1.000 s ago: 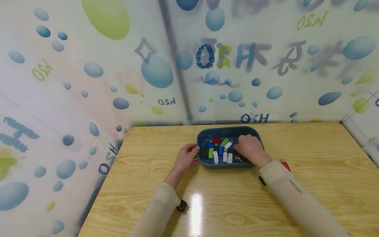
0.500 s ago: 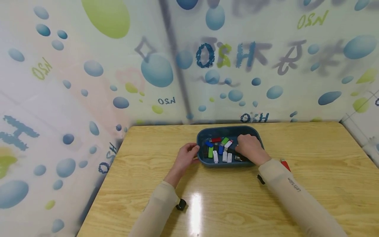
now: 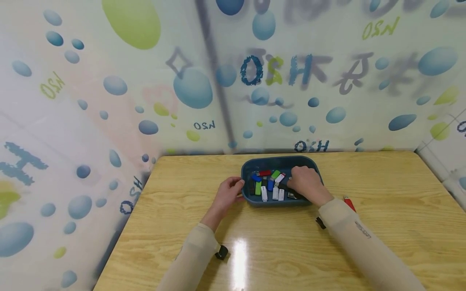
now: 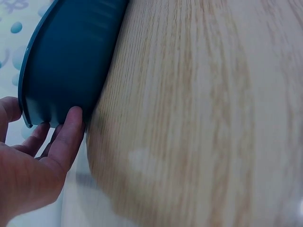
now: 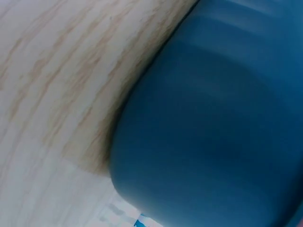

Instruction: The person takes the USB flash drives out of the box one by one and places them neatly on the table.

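Observation:
A dark blue plastic bin stands at the back of the wooden table, holding several USB flash drives in white, green, blue, red and black. My left hand grips the bin's left end, its thumb at the rim and its fingers against the outer wall, as the left wrist view shows. Over the bin's right half, my right hand reaches down inside with bent fingers. A black USB flash drive lies right by it. The right fingertips are hidden, and the right wrist view shows only the bin's outer wall.
A red USB flash drive lies on the table to the right of the bin, partly behind the right sleeve. The patterned wall covering rises just behind the table's back edge.
My right hand has shifted only slightly inside the bin. More of the black flash drive shows beside it, and a red patch there is no longer visible. The left hand keeps its place.

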Demonstrator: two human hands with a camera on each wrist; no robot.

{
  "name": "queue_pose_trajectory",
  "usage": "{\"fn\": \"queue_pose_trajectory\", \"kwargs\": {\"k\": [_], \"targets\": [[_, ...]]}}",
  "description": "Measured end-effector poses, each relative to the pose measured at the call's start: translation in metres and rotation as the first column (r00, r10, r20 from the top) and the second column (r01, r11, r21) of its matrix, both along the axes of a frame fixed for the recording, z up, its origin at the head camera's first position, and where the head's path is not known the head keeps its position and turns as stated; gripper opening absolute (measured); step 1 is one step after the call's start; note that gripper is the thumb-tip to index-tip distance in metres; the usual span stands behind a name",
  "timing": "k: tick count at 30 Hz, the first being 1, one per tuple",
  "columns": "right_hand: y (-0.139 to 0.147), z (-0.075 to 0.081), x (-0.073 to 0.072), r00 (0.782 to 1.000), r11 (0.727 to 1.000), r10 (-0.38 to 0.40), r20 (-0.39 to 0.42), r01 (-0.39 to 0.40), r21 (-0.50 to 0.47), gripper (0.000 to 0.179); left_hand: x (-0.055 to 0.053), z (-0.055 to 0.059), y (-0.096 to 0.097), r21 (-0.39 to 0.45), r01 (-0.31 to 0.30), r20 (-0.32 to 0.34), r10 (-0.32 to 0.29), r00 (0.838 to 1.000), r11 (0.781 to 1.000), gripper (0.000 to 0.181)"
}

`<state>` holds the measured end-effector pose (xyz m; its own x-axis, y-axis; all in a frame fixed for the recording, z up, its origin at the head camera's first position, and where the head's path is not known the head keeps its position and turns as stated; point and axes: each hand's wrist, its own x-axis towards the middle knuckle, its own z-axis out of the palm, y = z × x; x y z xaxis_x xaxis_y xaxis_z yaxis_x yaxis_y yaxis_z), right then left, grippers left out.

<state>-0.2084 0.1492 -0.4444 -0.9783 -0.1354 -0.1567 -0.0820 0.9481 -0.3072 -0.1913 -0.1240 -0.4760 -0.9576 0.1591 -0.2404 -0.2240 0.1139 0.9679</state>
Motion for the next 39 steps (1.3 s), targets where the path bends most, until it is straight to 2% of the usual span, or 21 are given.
{"fn": "queue_pose_trajectory", "kwargs": {"k": [5, 10, 13, 16, 22, 33, 39], "targets": [[0.001, 0.001, 0.005, 0.997, 1.0, 0.011, -0.079, -0.013, -0.02, 0.043, 0.0, 0.0, -0.001, -0.006, -0.004, -0.004, 0.004, 1.0, 1.0, 0.045], [0.004, 0.002, 0.011, 0.983, 0.995, 0.037, -0.18, -0.052, -0.082, 0.049, 0.002, 0.0, -0.001, -0.005, -0.016, -0.006, 0.016, 1.0, 1.0, 0.042], [0.008, 0.004, 0.016, 0.978, 0.991, 0.028, -0.205, -0.054, -0.121, 0.05, 0.002, 0.0, -0.002, -0.002, -0.016, -0.007, 0.016, 1.0, 1.0, 0.042], [0.012, 0.009, 0.021, 0.978, 0.988, 0.007, -0.207, -0.039, -0.149, 0.046, 0.002, -0.001, -0.001, 0.001, -0.012, -0.008, 0.012, 1.0, 1.0, 0.043], [0.023, 0.024, 0.032, 0.985, 0.987, -0.041, -0.168, 0.014, -0.161, 0.016, 0.003, 0.0, 0.001, 0.005, -0.015, -0.004, 0.015, 1.0, 1.0, 0.044], [0.056, 0.041, 0.05, 0.977, 0.979, -0.111, -0.183, 0.077, -0.186, 0.029, 0.003, -0.001, 0.001, 0.005, -0.013, 0.002, 0.013, 1.0, 1.0, 0.045], [0.079, 0.043, 0.061, 0.968, 0.977, -0.14, -0.206, 0.101, -0.188, 0.032, 0.001, 0.0, 0.002, -0.002, -0.011, 0.005, 0.011, 1.0, 1.0, 0.046]]}}
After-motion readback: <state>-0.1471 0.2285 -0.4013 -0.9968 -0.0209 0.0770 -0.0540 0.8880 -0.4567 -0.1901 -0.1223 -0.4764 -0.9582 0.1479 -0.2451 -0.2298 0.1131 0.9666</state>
